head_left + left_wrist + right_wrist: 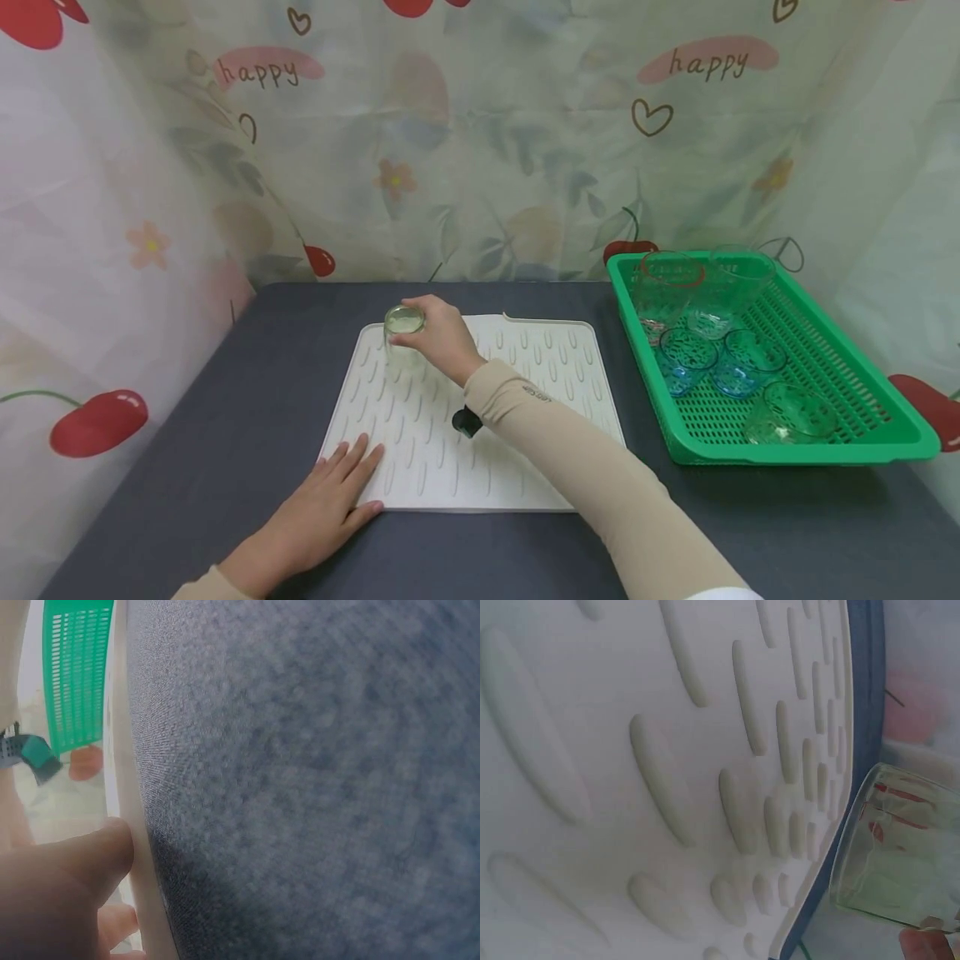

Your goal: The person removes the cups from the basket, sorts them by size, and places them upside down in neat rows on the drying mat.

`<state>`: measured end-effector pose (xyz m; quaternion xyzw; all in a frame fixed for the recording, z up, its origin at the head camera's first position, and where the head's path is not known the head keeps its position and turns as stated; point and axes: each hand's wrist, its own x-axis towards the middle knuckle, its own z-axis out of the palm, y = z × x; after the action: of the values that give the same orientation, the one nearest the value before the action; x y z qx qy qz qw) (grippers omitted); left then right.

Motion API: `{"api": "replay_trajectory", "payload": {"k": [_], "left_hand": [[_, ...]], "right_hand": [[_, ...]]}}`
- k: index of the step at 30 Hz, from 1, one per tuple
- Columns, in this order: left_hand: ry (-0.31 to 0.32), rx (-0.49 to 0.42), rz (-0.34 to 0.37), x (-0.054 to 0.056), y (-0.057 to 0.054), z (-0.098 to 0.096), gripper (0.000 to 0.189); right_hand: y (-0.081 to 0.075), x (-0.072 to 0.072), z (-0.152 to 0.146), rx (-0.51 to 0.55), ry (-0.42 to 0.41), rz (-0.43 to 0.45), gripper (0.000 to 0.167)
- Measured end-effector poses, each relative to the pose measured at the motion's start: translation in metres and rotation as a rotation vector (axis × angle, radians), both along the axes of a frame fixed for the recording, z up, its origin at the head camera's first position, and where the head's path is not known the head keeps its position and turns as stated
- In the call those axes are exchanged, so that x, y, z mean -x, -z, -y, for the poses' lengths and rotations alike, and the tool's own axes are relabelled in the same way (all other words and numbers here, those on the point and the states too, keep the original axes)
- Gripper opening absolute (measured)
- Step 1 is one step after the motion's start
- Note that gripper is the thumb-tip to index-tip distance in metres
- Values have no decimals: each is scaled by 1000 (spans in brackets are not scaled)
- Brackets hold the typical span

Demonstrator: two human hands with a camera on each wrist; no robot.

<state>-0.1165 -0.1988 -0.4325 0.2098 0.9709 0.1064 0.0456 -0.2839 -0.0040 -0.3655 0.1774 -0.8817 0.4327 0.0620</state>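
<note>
A clear drinking glass [403, 320] is gripped between the thumb and fingers of my right hand [441, 335], over the far left corner of the white ridged drying mat [517, 467]. Its thick bottom faces up in the head view. The right wrist view has the same glass [889, 859] at the lower right, beyond the mat's edge, with a fingertip on it. My left hand [322, 508] lies with fingers spread on the mat's near left corner. In the left wrist view its thumb [112, 851] touches the mat's edge.
On the right, a green plastic basket [660, 408] holds several glasses: tall clear ones at the back, two blue ones [750, 358] and a clear one [795, 417] in front. A dark cloth [247, 400] covers the table. Printed curtains [480, 150] enclose the back and sides.
</note>
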Motion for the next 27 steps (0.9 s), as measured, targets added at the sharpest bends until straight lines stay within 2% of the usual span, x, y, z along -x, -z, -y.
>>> {"api": "replay_trajectory", "payload": {"k": [11,19,27], "left_hand": [[-1,-4,4,0,0,0,68],[0,0,8,0,-2,0,68],[-2,-3,29,0,-3,0,68]], "right_hand": [[32,10,14,34,39,-11,62],[34,13,12,66,33,4,62],[34,19,15,26,33,51,62]]}}
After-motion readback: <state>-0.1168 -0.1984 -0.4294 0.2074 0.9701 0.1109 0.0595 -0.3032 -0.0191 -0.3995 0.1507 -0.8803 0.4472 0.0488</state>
